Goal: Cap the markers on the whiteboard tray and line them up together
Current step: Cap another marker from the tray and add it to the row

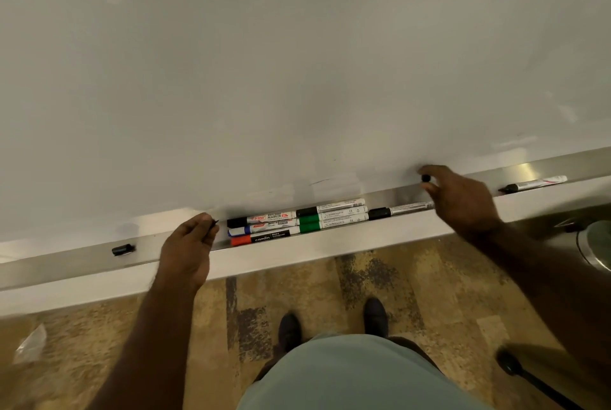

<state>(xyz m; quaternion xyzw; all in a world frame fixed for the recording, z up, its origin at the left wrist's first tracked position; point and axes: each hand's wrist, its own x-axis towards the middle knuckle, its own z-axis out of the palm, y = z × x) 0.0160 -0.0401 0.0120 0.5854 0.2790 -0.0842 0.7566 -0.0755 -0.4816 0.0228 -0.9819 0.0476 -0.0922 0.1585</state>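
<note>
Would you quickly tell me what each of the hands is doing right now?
Left hand: closed around a thin black-tipped item, probably an uncapped marker.
Right hand: fingertips pinching a small black cap above the tray.

The whiteboard [297, 62] is smooth and glossy, with faint smears. Its tray [330, 244] looks like brushed metal, satin on the near lip and shinier at the far right. The markers [297, 221] have smooth plastic barrels with printed paper-like labels and matt plastic caps. A loose black cap [123, 249] at left is slightly shiny plastic. The floor [380, 277] looks mottled and worn, dull.
</note>
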